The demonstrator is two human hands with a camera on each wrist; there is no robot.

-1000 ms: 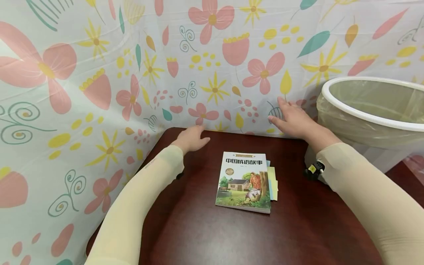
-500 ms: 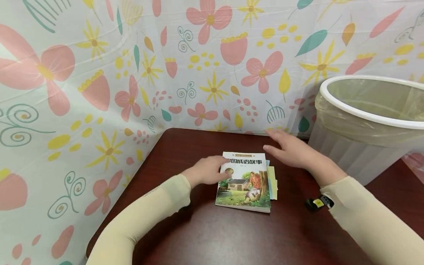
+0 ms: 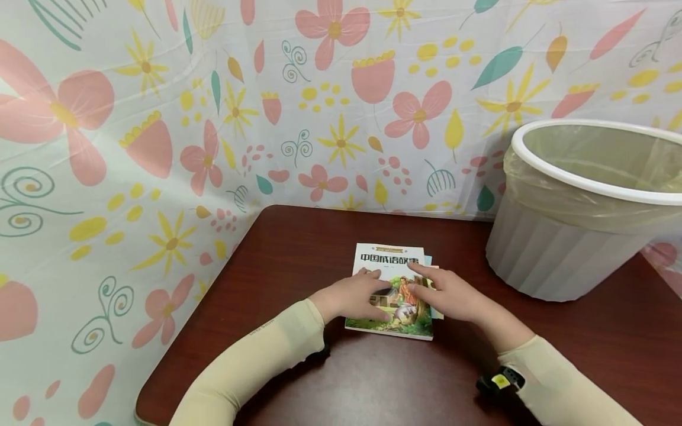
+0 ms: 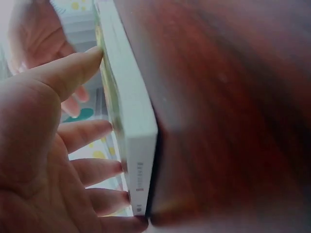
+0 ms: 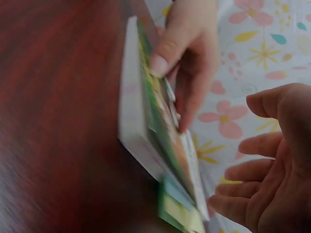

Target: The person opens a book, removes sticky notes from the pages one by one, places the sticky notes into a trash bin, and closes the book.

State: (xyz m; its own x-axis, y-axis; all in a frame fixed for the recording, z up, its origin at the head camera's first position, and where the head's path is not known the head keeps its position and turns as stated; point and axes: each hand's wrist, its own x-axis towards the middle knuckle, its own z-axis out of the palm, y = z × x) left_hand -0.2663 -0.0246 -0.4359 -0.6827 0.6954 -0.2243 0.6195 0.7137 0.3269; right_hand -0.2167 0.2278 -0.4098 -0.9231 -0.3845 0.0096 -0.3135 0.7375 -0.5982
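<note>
On the dark table lies a paperback book (image 3: 394, 269) with Chinese lettering and a farmyard picture on its cover. Sticky tabs (image 5: 182, 208), pale yellow, green and blue, stick out from its page edge. My left hand (image 3: 351, 296) is over the book's left side. In the left wrist view its thumb (image 4: 80, 73) and fingertips touch the cover near the white spine (image 4: 138, 145). My right hand (image 3: 455, 296) hovers over the book's right side, fingers loosely spread. The right wrist view shows that hand (image 5: 277, 165) apart from the book.
A grey waste bin (image 3: 554, 254) with a white rim and a plastic liner stands at the right on the brown tabletop (image 3: 298, 242). Flower-printed curtain (image 3: 341, 142) hangs behind the table and along its left side.
From the far side of the table both hands have come back toward the book. My left hand has moved right and nearer onto the cover; my right hand has lowered leftward over it.
</note>
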